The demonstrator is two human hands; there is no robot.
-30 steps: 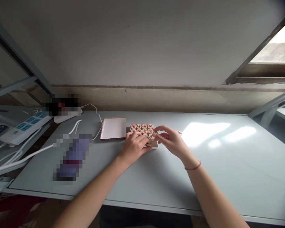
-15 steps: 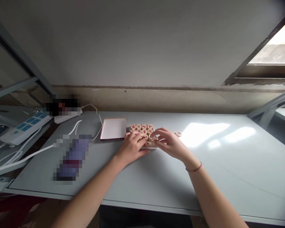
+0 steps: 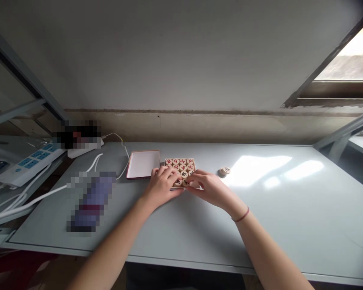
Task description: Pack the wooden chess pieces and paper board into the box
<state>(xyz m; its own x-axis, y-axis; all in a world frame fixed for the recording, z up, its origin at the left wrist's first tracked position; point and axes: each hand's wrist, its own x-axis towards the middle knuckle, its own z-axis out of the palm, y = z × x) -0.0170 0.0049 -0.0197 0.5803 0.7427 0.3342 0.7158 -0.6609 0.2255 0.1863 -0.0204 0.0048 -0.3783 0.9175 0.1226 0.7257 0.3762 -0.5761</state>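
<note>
A shallow box (image 3: 197, 186) holds rows of round wooden Chinese chess pieces (image 3: 183, 167), red characters at the back and black ones nearer me. My left hand (image 3: 160, 186) grips the box's left side, fingers curled over the pieces and thumb along the near edge. At the near right corner, the closed fingertips of my right hand (image 3: 211, 188) are on a black-marked chess piece (image 3: 185, 182); they partly cover it and its neighbours. To the right, a small stack of loose chess pieces (image 3: 225, 171) lies on the desk, a black character on top.
The open box lid (image 3: 143, 164) lies left of the box on the grey desk (image 3: 181, 225). Further left are a blurred purple item (image 3: 93, 201), white cables (image 3: 48, 195) and a power strip (image 3: 30, 163). A wall stands behind; sunlight glares on the desk's right.
My right hand has moved slightly left and down, its fingers now lower over the near row. My left hand has shifted a little left, showing more black-marked pieces.
</note>
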